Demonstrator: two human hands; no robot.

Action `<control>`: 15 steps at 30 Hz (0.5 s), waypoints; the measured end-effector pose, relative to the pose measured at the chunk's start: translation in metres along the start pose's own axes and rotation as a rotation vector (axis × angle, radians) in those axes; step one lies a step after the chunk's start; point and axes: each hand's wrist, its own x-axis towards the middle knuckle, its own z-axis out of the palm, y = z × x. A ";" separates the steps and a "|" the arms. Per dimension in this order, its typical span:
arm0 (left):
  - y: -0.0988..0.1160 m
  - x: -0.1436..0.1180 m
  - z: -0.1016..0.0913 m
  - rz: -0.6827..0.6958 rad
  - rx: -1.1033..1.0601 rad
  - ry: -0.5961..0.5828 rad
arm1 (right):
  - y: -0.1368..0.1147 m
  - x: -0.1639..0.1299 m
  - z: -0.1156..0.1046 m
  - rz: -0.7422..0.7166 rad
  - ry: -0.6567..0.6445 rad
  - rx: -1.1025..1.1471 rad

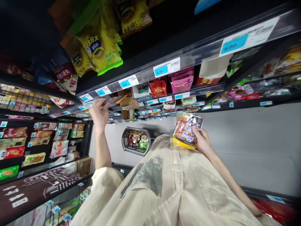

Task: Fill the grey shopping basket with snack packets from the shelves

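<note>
My left hand (100,113) reaches up to a shop shelf and grips a thin, flat snack packet (113,100) at the shelf's edge, beside an open cardboard display box (129,103). My right hand (203,142) holds a small stack of snack packets (187,131) close to my chest; the top one is silver and red with printed characters, and a yellow one sits beneath it. My beige shirt (169,188) fills the lower middle of the view.
Shelves with blue price tags (166,67) run across the top, stocked with yellow bags (101,47) and red and pink boxes (181,80). A dark shopping basket (136,142) full of snacks stands on the grey floor. More stocked shelves (35,144) stand at left.
</note>
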 end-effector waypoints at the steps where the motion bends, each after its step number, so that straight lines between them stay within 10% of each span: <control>1: 0.001 0.007 0.005 0.012 0.037 -0.005 | 0.000 0.000 0.000 -0.010 -0.005 -0.011; 15: 0.007 0.087 0.105 0.025 0.128 -0.313 | 0.001 -0.002 -0.005 -0.048 0.033 -0.018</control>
